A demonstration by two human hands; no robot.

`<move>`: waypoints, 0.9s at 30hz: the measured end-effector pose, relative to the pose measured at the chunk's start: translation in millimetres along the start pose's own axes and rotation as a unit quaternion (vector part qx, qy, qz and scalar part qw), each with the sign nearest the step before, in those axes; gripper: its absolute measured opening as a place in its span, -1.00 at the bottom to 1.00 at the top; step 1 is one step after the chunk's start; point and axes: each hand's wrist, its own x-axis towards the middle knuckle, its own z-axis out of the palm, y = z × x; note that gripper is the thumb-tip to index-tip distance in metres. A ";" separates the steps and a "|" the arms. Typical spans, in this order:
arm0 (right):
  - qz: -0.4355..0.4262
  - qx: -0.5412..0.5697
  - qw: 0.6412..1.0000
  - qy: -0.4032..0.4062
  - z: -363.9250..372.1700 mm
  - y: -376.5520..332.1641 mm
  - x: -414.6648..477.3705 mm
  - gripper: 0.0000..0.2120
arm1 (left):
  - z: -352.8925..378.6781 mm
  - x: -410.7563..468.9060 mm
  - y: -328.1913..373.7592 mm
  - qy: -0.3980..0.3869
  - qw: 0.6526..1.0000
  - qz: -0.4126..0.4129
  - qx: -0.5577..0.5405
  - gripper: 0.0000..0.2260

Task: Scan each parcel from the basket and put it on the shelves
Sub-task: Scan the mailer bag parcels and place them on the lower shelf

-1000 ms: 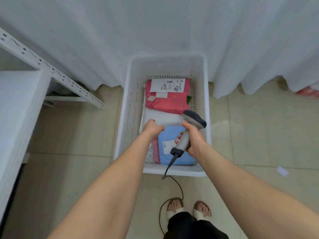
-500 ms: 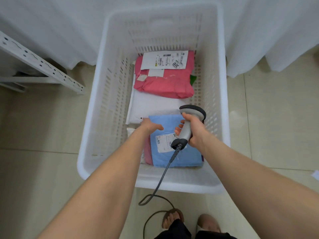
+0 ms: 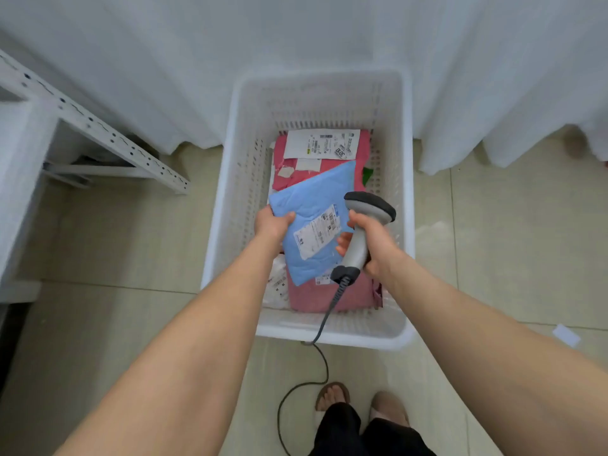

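My left hand point(image 3: 273, 223) grips the left edge of a blue parcel point(image 3: 312, 209) and holds it tilted above the white basket point(image 3: 230, 205). A white label point(image 3: 317, 235) with barcodes faces up on the parcel. My right hand point(image 3: 375, 245) grips the handle of a grey barcode scanner point(image 3: 365, 225), whose dark head sits just right of the label. Its fingertips touch the parcel's right edge. In the basket lie a pink parcel point(image 3: 332, 294) at the front, a red parcel point(image 3: 289, 172) with a big label at the back, and a white one point(image 3: 276, 281) at the front left.
A white metal shelf frame point(image 3: 98, 133) and shelf board point(image 3: 19, 166) stand at the left. White curtains point(image 3: 296, 44) hang behind the basket. The scanner cable point(image 3: 316, 353) trails over the basket's front rim onto the tiled floor near my feet point(image 3: 332, 394).
My left hand has lifted the blue parcel out of the basket and tilted it, uncovering the pink parcel below. The scanner stayed beside it. The camera pulled back up from the basket.
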 end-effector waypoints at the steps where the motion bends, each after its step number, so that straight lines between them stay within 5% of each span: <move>1: -0.006 -0.001 1.000 -0.002 6.9 -7.8 -17.6 -0.76 | -10.0 -12.4 15.5 0.004 1.000 0.001 -0.019 -0.80; 20: -0.121 -0.016 0.992 -0.011 141.3 -151.2 -337.6 -0.92 | -192.9 -261.1 292.2 0.020 0.964 0.061 -0.257 -0.77; 27: -0.156 -0.009 0.988 -0.007 148.4 -161.2 -408.3 -0.53 | -223.2 -333.0 313.8 0.017 0.933 0.071 -0.352 -0.80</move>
